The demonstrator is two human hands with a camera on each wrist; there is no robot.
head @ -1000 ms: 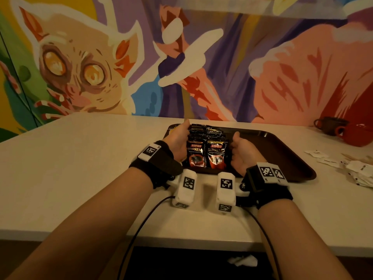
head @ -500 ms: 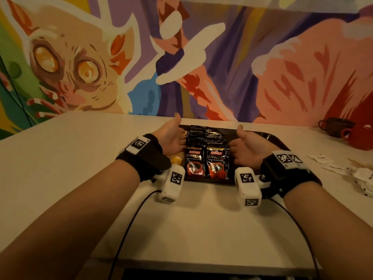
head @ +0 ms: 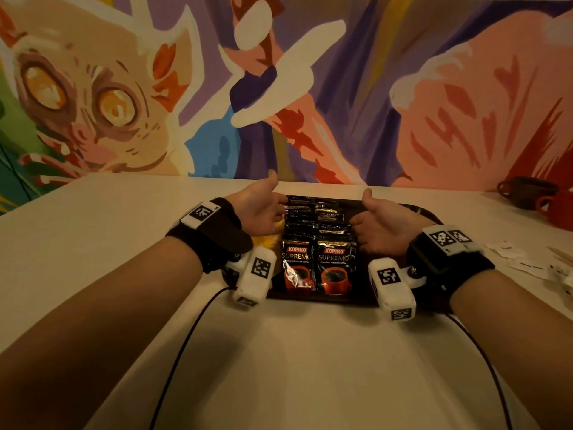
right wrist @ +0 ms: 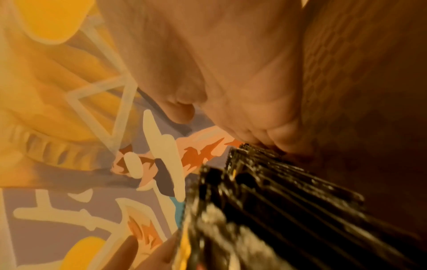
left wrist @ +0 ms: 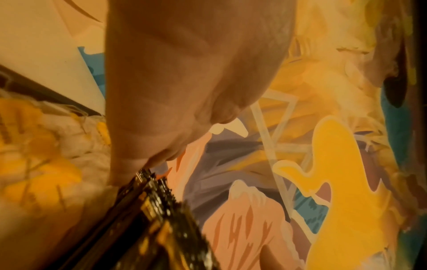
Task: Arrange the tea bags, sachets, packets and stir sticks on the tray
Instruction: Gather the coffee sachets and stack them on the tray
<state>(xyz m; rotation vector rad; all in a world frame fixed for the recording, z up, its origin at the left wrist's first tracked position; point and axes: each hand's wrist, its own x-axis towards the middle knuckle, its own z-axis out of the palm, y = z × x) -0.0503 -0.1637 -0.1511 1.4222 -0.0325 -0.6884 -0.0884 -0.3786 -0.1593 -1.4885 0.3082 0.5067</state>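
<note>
two rows of coffee packets [head: 319,243] on the tray [head: 417,209], between flat, relaxed fingers [head: 280,209]

Most of the brown tray [head: 429,214] hidden under the coffee packets [head: 319,243] and both hands. Fingertips of the left hand [head: 260,212] and right hand [head: 381,226] out of sight behind the packet rows. Yellow item [head: 269,242] beneath the left palm too covered to identify. White paper sachets [head: 508,248] at right small, cut by the edge. Wrist views blurred.
</note>
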